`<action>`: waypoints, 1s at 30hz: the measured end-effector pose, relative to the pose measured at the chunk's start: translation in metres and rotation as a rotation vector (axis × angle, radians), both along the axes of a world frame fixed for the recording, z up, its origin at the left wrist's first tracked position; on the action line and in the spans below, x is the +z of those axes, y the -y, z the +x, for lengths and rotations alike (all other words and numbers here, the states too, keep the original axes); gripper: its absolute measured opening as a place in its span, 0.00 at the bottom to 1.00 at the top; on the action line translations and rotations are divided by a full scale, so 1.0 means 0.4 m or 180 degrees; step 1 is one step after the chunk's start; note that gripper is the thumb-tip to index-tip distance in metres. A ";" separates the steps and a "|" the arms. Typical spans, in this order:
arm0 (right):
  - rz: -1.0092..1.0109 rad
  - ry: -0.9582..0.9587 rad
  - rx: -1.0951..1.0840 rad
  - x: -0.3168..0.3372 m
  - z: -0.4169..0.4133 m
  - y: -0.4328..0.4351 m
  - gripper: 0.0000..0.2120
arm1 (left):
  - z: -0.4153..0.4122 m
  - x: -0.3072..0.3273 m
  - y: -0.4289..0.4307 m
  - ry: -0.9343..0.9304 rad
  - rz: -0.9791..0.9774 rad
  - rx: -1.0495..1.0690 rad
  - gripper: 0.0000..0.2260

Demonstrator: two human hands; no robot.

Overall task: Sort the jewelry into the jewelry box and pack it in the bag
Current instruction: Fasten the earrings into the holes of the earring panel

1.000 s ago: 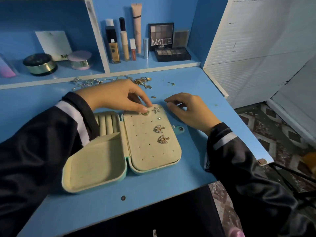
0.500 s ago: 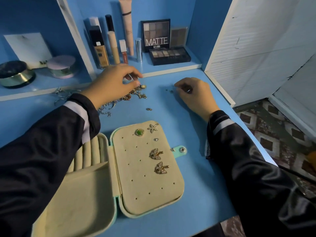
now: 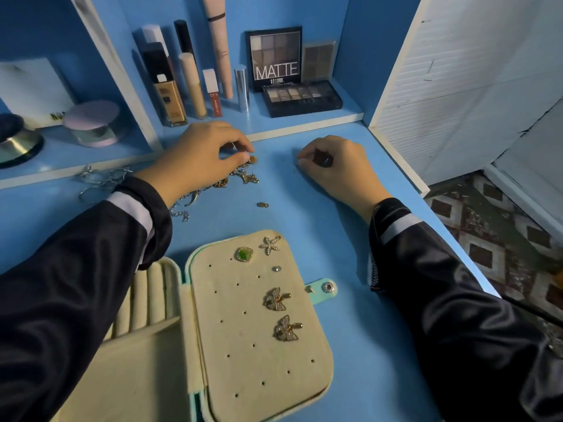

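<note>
1. Both your hands have left the jewelry box (image 3: 262,360) for the counter's (image 3: 304,214) back.
2. Left hand (image 3: 198,156) pinches loose jewelry (image 3: 246,177); right hand (image 3: 338,166) curled — contents unclear.
3. Box lies open near you, long axis away, tab (image 3: 327,287) pointing right — cream lining, five earrings (image 3: 275,299).

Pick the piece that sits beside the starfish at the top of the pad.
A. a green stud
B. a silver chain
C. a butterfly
A: the green stud sits just left of the starfish on the pad, while the butterflies are pinned lower down.
</note>
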State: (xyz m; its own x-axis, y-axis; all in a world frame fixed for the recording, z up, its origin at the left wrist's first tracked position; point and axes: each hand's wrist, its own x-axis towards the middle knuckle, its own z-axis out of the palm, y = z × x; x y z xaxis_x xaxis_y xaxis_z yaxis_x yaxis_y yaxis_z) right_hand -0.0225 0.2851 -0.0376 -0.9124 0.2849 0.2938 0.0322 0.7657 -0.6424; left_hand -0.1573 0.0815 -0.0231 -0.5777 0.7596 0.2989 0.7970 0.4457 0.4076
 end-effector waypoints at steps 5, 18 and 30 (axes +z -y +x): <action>0.0123 -0.0011 0.0032 -0.013 -0.012 0.015 0.02 | -0.002 -0.004 0.001 0.0025 0.0032 -0.0043 0.05; 0.0199 -0.0051 0.0012 -0.016 -0.017 0.016 0.05 | 0.007 -0.004 -0.003 0.0100 0.0114 -0.0103 0.03; 0.0154 -0.0192 0.0026 -0.030 -0.021 0.020 0.04 | 0.033 0.007 -0.005 0.0713 0.0522 -0.0013 0.03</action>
